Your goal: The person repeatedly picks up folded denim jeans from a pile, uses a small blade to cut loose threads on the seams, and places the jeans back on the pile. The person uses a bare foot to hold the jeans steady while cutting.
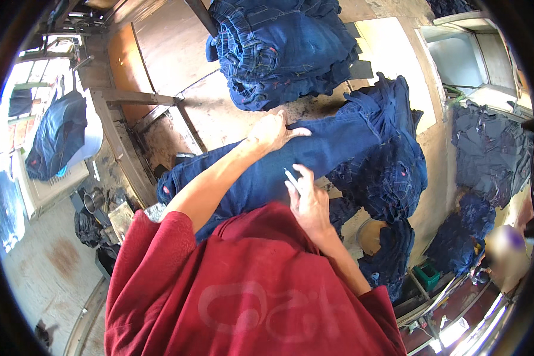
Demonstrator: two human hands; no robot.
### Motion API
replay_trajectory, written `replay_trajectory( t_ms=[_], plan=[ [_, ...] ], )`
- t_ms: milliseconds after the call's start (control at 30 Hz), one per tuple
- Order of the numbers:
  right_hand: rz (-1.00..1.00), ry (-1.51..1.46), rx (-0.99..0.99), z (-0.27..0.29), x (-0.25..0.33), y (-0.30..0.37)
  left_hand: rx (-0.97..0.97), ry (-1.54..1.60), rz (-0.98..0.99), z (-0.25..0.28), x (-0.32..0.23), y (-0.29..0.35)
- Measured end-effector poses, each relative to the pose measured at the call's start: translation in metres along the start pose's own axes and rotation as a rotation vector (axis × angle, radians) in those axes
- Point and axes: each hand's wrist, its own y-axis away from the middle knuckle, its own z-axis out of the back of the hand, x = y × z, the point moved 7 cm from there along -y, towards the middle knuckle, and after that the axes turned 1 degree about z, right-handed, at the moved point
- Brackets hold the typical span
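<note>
jeans (249,178) slant lower left to upper right; left grip (272,134) spread, right grip (310,203) pinching white tool (291,178).

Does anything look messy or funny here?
Yes: right of the denim being worked on, a heap slumps in a tangle, unlike the neater stack ahead. A brown patch, perhaps a stain, also marks the pale surface at lower left.

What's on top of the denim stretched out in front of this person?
The left hand rests on the denim; the right hand holds a thin white object over it. Cloth directly beneath the hands is covered.
</note>
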Motion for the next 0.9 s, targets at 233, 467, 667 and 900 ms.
replay_trajectory(
  t_ms=[233,467,667,900],
  plan=[
    [0.233,0.125,-0.292,-0.030,0.009,-0.025,0.014,0.084,-0.343,0.004,0.009,-0.031],
    [0.176,0.290,-0.247,-0.053,0.012,-0.070,-0.029,0.268,-0.139,0.004,0.026,-0.042],
    [0.116,0.360,-0.100,-0.058,0.004,-0.047,-0.085,0.380,-0.129,0.003,0.027,-0.039],
    [0.127,0.205,-0.223,-0.039,0.005,-0.016,-0.162,0.476,-0.101,-0.009,0.037,-0.042]
  ],
)
